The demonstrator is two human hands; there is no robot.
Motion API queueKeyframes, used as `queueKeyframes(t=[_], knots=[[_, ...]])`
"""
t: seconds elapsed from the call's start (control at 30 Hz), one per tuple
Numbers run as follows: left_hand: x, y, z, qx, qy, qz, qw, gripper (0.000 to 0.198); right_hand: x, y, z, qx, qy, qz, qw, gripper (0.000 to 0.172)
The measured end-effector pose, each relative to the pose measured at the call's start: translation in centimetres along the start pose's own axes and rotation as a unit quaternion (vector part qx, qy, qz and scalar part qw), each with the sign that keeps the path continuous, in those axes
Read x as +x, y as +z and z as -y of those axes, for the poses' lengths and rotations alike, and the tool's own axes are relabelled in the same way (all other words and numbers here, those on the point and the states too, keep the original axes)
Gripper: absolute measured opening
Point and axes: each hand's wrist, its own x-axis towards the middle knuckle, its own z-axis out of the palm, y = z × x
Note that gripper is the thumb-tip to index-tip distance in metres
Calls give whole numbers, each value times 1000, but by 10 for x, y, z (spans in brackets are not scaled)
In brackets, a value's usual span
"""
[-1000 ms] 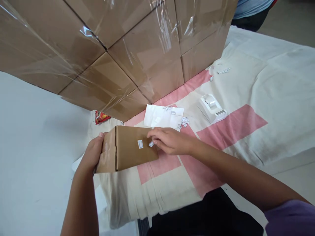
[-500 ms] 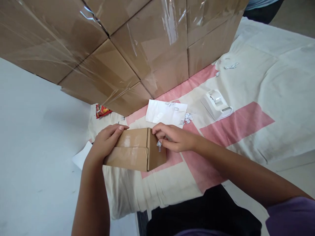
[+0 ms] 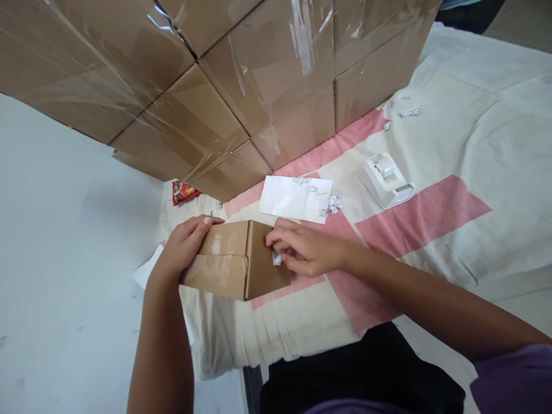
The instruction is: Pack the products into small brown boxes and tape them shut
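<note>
A small brown cardboard box (image 3: pixel 218 267), taped along its top seam, is tilted so that its right end faces me. My left hand (image 3: pixel 183 244) grips its left end, thumb on top and fingers over the far edge. At the right end, the curled fingers of my right hand (image 3: pixel 297 247) touch the cardboard. A small white paper slip (image 3: pixel 277 259) with dark printed edges shows under those fingers, against the box end; the fingertips partly cover it.
Large cardboard cartons (image 3: pixel 224 86) wrapped in clear film stand behind. On the pink and white cloth (image 3: pixel 426 213) lie a white tape dispenser (image 3: pixel 386 181), a white sheet (image 3: pixel 293 198), loose paper slips (image 3: pixel 334 204) and a red packet (image 3: pixel 184 192). A person's dark clothing (image 3: pixel 474 14) shows at upper right.
The box has turned, showing more of its right end. My right fingers have pressed in closer against that end, with the paper slip now more covered. The view has shifted slightly.
</note>
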Motion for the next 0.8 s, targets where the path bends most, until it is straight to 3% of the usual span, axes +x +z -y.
queueKeyframes(t=[0.13, 0.8], knots=[[0, 0, 3, -8, -8, 0, 1000, 48, 0, 2, 0, -15, -31, -6, 999, 37], [0, -1, 7, -8, -1, -2, 1000, 46, -2, 4, -4, -72, 1, -6, 997, 26]])
